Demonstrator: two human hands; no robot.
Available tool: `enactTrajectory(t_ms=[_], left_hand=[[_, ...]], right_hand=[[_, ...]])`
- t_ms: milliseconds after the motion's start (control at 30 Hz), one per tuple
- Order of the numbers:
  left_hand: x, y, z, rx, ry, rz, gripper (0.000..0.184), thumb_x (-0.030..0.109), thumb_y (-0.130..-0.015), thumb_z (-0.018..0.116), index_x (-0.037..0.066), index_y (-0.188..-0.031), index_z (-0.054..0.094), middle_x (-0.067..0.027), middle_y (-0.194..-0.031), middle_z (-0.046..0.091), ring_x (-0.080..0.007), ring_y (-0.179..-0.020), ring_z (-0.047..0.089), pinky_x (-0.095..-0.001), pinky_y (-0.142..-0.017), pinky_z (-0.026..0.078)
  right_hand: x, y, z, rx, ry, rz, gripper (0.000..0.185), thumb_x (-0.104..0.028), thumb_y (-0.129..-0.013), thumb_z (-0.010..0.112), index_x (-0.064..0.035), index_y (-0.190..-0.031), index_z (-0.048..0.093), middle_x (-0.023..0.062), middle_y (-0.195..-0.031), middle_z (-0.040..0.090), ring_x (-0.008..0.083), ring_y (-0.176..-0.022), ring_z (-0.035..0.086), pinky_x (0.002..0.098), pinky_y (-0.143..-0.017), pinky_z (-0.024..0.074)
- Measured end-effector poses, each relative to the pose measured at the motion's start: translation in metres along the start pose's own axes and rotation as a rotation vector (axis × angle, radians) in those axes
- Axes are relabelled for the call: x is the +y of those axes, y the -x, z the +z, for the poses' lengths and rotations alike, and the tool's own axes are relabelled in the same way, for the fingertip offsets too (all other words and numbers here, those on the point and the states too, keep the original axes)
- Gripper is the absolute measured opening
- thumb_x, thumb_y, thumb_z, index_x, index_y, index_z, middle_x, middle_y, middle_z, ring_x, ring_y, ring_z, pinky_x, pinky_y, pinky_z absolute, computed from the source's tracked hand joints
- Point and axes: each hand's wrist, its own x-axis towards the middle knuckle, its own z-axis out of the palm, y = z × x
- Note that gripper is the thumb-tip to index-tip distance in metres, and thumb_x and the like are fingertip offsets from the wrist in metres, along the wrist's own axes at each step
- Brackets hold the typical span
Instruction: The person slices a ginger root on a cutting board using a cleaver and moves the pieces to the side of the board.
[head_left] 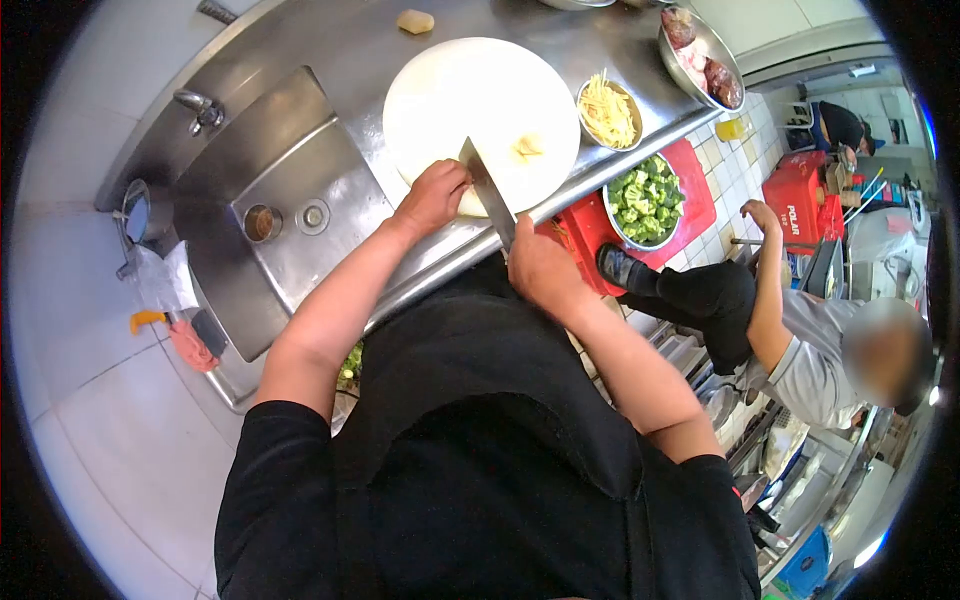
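My right hand (545, 265) is wrapped round the handle of a broad kitchen knife (487, 188), whose blade points away from me over a round white cutting board (430, 100). Just left of the blade, my left hand (435, 198) has its fingers bent and pressed on a pale peeled potato (471, 204), mostly hidden, near the board's front edge. A few thin yellowish slices (528, 148) lie on the board right of the knife. Pale yellow strips (607, 112) fill a metal bowl beside the board. Behind the board sits another peeled potato (415, 22).
To the left is a steel sink (290, 190) with a tap (203, 110). A bowl of dark red meat (720, 80) stands at the counter's right end. Below, a bowl of broccoli (645, 200) rests on a red surface (700, 185). A person (810, 350) sits at right; another bends farther back.
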Motion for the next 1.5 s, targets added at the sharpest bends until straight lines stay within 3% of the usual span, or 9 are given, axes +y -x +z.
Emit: enactTrajectory(t_ms=[267, 333, 467, 667, 867, 1033, 1100, 1200, 1500], left_hand=[[-0.001, -0.004, -0.007, -0.018, 0.008, -0.061, 0.014, 0.005, -0.094, 0.069, 0.001, -0.108, 0.071, -0.0167, -0.106, 0.069, -0.0384, -0.104, 0.066, -0.0462, -0.092, 0.054], [0.002, -0.003, -0.010, -0.003, 0.017, -0.086, 0.014, 0.005, -0.094, 0.069, 0.001, -0.107, 0.072, -0.0166, -0.106, 0.069, -0.0384, -0.105, 0.065, -0.0461, -0.092, 0.054], [-0.007, 0.000, 0.002, 0.014, -0.049, -0.030, 0.013, 0.003, -0.094, 0.069, 0.001, -0.106, 0.072, -0.0159, -0.107, 0.068, -0.0371, -0.107, 0.065, -0.0435, -0.096, 0.054], [0.006, -0.002, -0.010, -0.057, -0.051, -0.040, 0.011, 0.003, -0.095, 0.069, 0.001, -0.104, 0.075, -0.0165, -0.109, 0.069, -0.0363, -0.108, 0.066, -0.0433, -0.098, 0.054], [0.026, -0.002, -0.040, 0.301, 0.034, -0.204, 0.016, 0.008, -0.094, 0.072, 0.003, -0.108, 0.073, -0.0144, -0.111, 0.071, -0.0306, -0.100, 0.071, -0.0391, -0.091, 0.057], [0.055, -0.024, -0.074, 0.542, 0.008, -0.089, 0.012, 0.014, -0.091, 0.078, 0.007, -0.095, 0.069, -0.0107, -0.102, 0.070, -0.0268, -0.092, 0.068, -0.0397, -0.085, 0.054], [0.066, -0.030, -0.075, 0.245, -0.126, 0.045, 0.021, 0.023, -0.089, 0.081, 0.009, -0.085, 0.066, -0.0104, -0.097, 0.068, -0.0293, -0.094, 0.065, -0.0419, -0.088, 0.049], [0.079, -0.037, -0.060, -0.248, -0.220, -0.130, 0.033, 0.031, -0.089, 0.085, 0.007, -0.078, 0.064, -0.0102, -0.088, 0.065, -0.0315, -0.089, 0.063, -0.0436, -0.087, 0.049], [0.038, -0.058, -0.009, -0.193, -0.163, -0.236, 0.032, 0.029, -0.093, 0.081, 0.004, -0.080, 0.066, -0.0128, -0.088, 0.064, -0.0315, -0.084, 0.062, -0.0433, -0.078, 0.051]], right_hand=[[-0.007, -0.033, -0.045, -0.001, -0.061, -0.012, 0.024, -0.010, -0.101, 0.051, 0.0076, -0.117, 0.052, 0.0355, -0.098, 0.074, 0.0508, -0.096, 0.075, 0.0585, -0.086, 0.0600], [-0.013, -0.009, -0.048, -0.098, -0.085, 0.044, 0.025, -0.010, -0.100, 0.052, 0.0074, -0.119, 0.052, 0.0362, -0.099, 0.073, 0.0500, -0.096, 0.075, 0.0597, -0.086, 0.0597], [0.000, 0.000, 0.021, 0.071, -0.080, 0.031, 0.020, -0.008, -0.101, 0.050, 0.0061, -0.115, 0.049, 0.0325, -0.085, 0.073, 0.0492, -0.082, 0.075, 0.0578, -0.071, 0.0610], [0.003, -0.032, -0.014, 0.133, -0.104, -0.048, 0.018, -0.010, -0.102, 0.050, 0.0035, -0.114, 0.049, 0.0317, -0.083, 0.073, 0.0502, -0.083, 0.074, 0.0613, -0.075, 0.0592], [0.029, 0.002, -0.020, 0.393, -0.174, -0.170, 0.013, -0.013, -0.105, 0.050, -0.0023, -0.112, 0.052, 0.0251, -0.086, 0.071, 0.0494, -0.081, 0.071, 0.0614, -0.073, 0.0541], [0.039, 0.009, -0.013, 0.400, -0.224, -0.050, 0.026, -0.020, -0.097, 0.069, -0.0086, -0.115, 0.056, 0.0209, -0.096, 0.072, 0.0456, -0.087, 0.072, 0.0569, -0.075, 0.0558], [0.042, 0.005, -0.009, 0.395, -0.205, -0.036, 0.031, -0.021, -0.093, 0.074, -0.0082, -0.116, 0.056, 0.0192, -0.096, 0.072, 0.0444, -0.088, 0.072, 0.0566, -0.075, 0.0559], [0.042, 0.001, -0.010, 0.375, -0.169, -0.027, 0.040, -0.022, -0.088, 0.080, -0.0077, -0.116, 0.056, 0.0170, -0.096, 0.072, 0.0417, -0.089, 0.072, 0.0557, -0.076, 0.0558], [0.054, 0.006, 0.007, 0.412, -0.085, -0.179, 0.040, -0.023, -0.084, 0.083, -0.0076, -0.112, 0.057, 0.0136, -0.092, 0.069, 0.0368, -0.092, 0.071, 0.0517, -0.078, 0.0543]])
